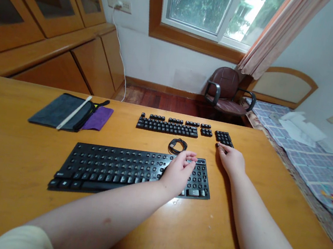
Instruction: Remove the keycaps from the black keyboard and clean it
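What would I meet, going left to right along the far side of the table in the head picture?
Dark grey fabric pouch, purple cloth, wide black plastic keycap block, small black plastic keycap cluster, rectangular black plastic keycap group.

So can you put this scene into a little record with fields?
left hand: over the keyboard's right part
right hand: at a keycap by the number-pad keycaps, grip unclear
keyboard: upper rows mostly bare, front-row keycaps on
USB cable: coiled behind keyboard
main-block keycaps: in rows beyond the cable
left side: dark pouch, purple cloth
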The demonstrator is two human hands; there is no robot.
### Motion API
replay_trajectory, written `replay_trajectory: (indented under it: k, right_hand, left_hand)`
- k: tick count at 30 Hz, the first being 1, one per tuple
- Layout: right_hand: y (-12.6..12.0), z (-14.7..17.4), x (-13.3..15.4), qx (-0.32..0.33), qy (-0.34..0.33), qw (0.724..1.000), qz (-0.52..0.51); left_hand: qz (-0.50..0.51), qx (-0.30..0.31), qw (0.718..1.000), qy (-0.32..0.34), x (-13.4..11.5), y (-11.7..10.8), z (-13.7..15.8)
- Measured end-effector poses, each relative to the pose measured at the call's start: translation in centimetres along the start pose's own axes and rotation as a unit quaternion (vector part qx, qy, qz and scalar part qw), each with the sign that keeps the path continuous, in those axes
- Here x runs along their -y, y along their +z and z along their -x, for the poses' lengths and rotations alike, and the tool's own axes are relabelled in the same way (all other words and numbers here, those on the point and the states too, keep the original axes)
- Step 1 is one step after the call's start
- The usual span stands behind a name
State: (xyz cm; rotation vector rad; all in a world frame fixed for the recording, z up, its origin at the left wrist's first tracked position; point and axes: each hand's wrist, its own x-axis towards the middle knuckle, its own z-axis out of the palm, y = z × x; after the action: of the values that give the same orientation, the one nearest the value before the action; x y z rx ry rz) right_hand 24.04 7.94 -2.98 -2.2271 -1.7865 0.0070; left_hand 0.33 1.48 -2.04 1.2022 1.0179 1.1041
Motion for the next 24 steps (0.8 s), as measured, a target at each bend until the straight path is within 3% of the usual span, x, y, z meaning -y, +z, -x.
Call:
replay_trajectory:
  k: [24]
  right_hand:
    - [-0.07, -0.11, -0.56, -0.007, 0.051, 0.998, -0.033]
  left_hand:
    - [-0.017, 0.007, 1.0, -0.005, -0.18, -0.02, -0.07]
